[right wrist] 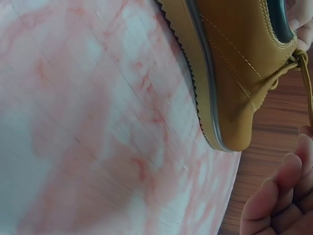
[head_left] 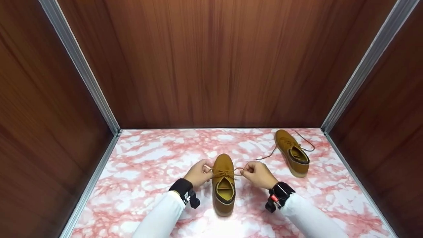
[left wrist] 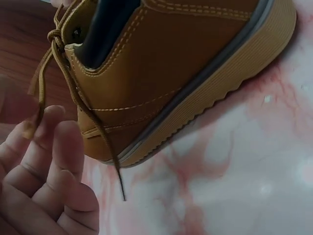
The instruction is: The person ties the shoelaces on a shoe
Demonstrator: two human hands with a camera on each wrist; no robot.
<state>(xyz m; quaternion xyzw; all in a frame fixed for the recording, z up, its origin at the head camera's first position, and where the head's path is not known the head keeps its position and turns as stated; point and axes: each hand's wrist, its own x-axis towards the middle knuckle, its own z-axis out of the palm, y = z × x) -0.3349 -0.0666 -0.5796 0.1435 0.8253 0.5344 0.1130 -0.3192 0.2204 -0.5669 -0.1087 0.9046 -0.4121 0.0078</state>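
Observation:
A tan lace-up shoe [head_left: 223, 162] stands upright on the table in the head view, toe pointing away from me. Its brown shoelace [head_left: 225, 173] is knotted over the tongue. On the shoe's left, my left hand [head_left: 198, 173] pinches one loop of lace; the left wrist view shows that lace [left wrist: 42, 90] between thumb and fingers, while a loose lace end [left wrist: 117, 171] hangs beside the shoe's side [left wrist: 161, 63]. From the right, my right hand [head_left: 259, 175] pinches the other loop, drawn out sideways. In the right wrist view this lace [right wrist: 308, 85] runs from the knot to the fingertips.
A second tan shoe [head_left: 288, 148] stands at the back right, its lace ends [head_left: 307, 142] spread out untied on both sides. The tabletop [head_left: 148, 165] has a pink and white marbled surface. Brown wood-grain panels [head_left: 211, 66] with metal edge strips enclose it at the back and sides.

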